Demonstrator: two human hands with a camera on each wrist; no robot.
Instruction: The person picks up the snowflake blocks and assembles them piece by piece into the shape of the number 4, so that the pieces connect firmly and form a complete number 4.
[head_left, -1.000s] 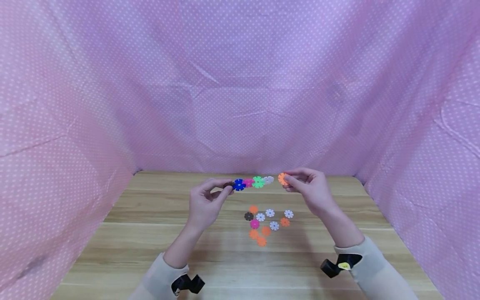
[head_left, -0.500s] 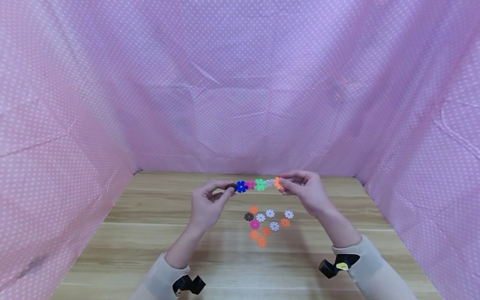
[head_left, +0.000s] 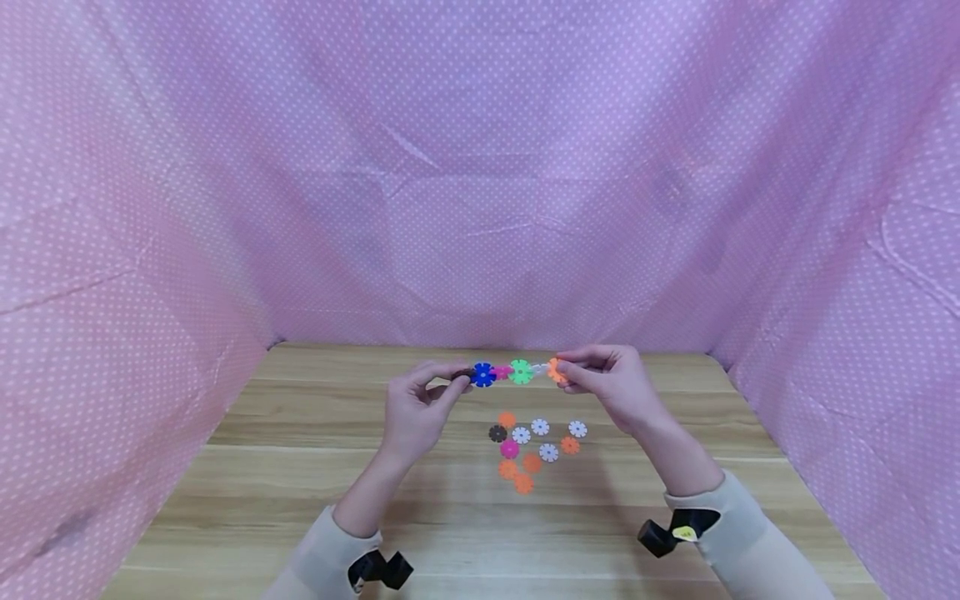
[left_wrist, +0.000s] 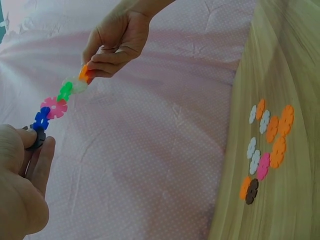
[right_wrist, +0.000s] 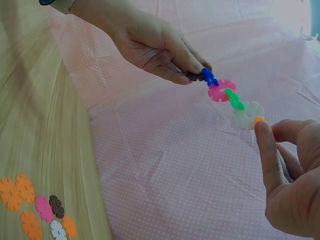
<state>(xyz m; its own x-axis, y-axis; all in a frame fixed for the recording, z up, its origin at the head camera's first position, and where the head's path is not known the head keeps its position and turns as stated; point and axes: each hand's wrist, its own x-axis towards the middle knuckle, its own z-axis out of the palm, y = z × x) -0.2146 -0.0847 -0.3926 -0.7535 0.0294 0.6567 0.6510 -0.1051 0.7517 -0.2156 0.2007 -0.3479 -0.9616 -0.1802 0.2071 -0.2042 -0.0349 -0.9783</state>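
Note:
A row of interlocking snowflake discs spans the space between my hands, above the table. My left hand [head_left: 415, 411] pinches the dark brown disc [left_wrist: 37, 140] at one end. From there follow a blue disc [head_left: 483, 375], a pink disc [right_wrist: 222, 90], a green disc [head_left: 521, 372] and a white disc [right_wrist: 248, 116], set at alternating angles. At the other end my right hand [head_left: 617, 385] pinches an orange disc [head_left: 556, 371] between thumb and fingers, right at the white disc's edge. Those fingers cover most of the orange disc in the right wrist view.
Loose discs lie flat on the wooden table [head_left: 300, 467] below the hands: several orange discs [head_left: 523, 483], several white discs [head_left: 548, 452], a pink disc [head_left: 509, 449] and a brown disc [head_left: 498, 433]. Pink dotted cloth [head_left: 480, 250] encloses the back and sides.
My right hand has moved left, bringing the orange disc from a gap away up to the white disc. My left hand has shifted slightly right with the row.

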